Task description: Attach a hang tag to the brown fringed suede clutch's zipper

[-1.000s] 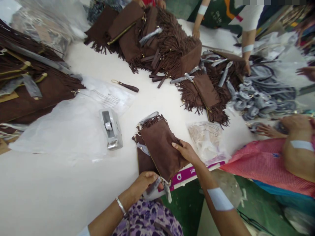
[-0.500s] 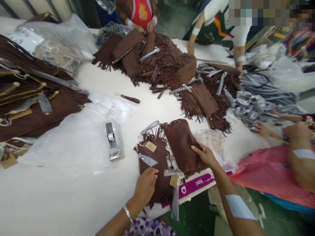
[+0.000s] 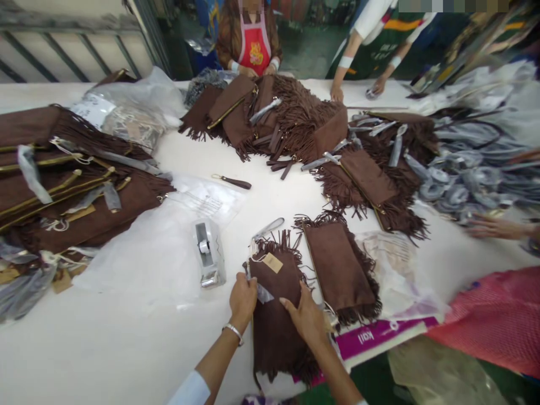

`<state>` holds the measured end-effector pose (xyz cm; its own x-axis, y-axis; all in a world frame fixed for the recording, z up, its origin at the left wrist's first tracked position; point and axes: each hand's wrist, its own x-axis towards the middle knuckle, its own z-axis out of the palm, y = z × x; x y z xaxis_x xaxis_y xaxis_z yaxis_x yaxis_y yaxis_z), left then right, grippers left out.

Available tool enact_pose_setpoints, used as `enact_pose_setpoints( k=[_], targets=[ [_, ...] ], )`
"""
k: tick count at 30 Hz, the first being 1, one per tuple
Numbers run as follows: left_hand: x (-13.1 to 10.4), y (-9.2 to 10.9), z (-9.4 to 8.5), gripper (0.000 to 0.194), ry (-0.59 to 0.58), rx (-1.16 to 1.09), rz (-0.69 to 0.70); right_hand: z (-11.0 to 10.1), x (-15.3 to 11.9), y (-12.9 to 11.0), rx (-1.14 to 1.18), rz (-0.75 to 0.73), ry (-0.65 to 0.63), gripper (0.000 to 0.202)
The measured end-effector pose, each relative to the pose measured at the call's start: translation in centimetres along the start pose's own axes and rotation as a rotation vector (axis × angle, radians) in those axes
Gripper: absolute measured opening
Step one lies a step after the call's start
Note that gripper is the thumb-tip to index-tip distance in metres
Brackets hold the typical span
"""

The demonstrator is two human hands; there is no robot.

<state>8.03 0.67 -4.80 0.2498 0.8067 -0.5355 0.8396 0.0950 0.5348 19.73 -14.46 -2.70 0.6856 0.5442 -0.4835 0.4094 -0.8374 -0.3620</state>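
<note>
**A:** What do I have under the hands?

**B:** I see both hands on a brown suede fringed pouch point(image 3: 274, 315) lying flat at the near edge of the white table point(image 3: 105, 349). My left hand point(image 3: 243, 299) pinches the pouch's upper left edge, fingers closed on it beside a grey wrapped zip pull point(image 3: 264, 293). My right hand point(image 3: 307, 318) lies flat on the pouch's right side, fingers spread and pressing, not gripping. A tan paper tag point(image 3: 273, 262) sits near the pouch's fringed top.

**A:** What lies around it?

**B:** Just to the right, a second fringed pouch point(image 3: 340, 273) lies flat, touching nothing I hold. Beyond it, a crumpled clear plastic bag point(image 3: 396, 270) sits over a purple-and-white card point(image 3: 375, 336) at the near edge. To the left, a grey tape dispenser point(image 3: 208, 253) stands on a clear plastic sheet point(image 3: 143, 259).

**A:** And farther off?

**B:** A stack of brown pouches point(image 3: 71, 185) fills the left edge. A heap of fringed pouches point(image 3: 295, 124) covers the far middle, with a loose wrist strap point(image 3: 234, 181) near it. Grey wrapped straps point(image 3: 472, 169) pile at the right edge. A person in a red apron point(image 3: 253, 48) stands at the far edge, and another person's hand point(image 3: 491, 228) reaches in from the right.
</note>
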Motion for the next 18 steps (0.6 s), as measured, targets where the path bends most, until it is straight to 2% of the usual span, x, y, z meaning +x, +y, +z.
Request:
enact_pose_setpoints(
  k=[3,6,8,10,12,16,18],
  targets=[
    [-0.2,-0.9,-0.7,0.018,-0.016,-0.06,0.052,0.0,1.2,0.5,0.184,0.075,-0.119,0.061],
    [-1.2,-1.6,-1.5,0.024,-0.09,-0.165,0.109,-1.3,2.2,2.0,0.595,-0.037,-0.344,0.045],
    [-2.1,-1.8,-2.2,0.027,-0.187,-0.261,0.153,-2.1,2.2,2.7,0.778,-0.07,-0.449,0.045],
    [-3.2,-1.7,-3.3,0.027,-0.282,-0.355,0.192,-2.8,1.6,3.2,0.782,-0.043,-0.469,0.048],
    [-4.4,-1.6,-4.9,0.026,-0.359,-0.441,0.23,-3.4,0.6,3.4,0.689,0.002,-0.438,0.049],
    [-7.7,-1.7,-9.5,0.022,-0.548,-0.597,0.319,-4.6,-2.7,3.8,0.575,0.098,-0.406,0.054],
    [-9.5,-2.7,-11.9,0.018,-0.658,-0.599,0.362,-5.4,-4.7,4.0,0.537,0.073,-0.411,0.054]
  ],
)
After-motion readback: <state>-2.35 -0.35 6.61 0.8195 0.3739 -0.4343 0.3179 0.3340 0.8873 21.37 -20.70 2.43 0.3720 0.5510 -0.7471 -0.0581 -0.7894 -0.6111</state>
